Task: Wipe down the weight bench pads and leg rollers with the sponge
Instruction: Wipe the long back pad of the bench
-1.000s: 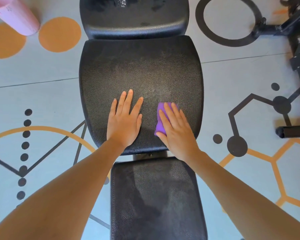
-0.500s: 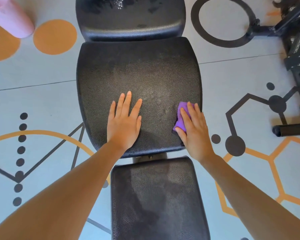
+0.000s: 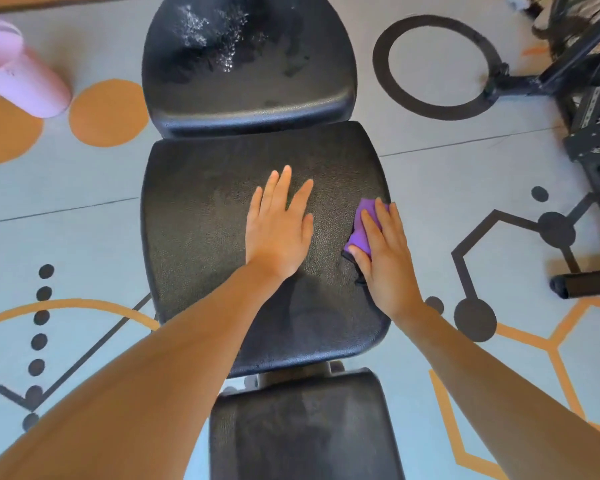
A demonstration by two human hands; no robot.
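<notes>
Sponge [image 3: 362,227] under right hand [image 3: 383,258].

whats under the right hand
A purple sponge lies under the right hand, on the middle pad near its right edge. The fingers cover most of it.

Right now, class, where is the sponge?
In the head view the sponge lies under the right hand, at the right edge of the middle pad, right of the left hand.
</notes>
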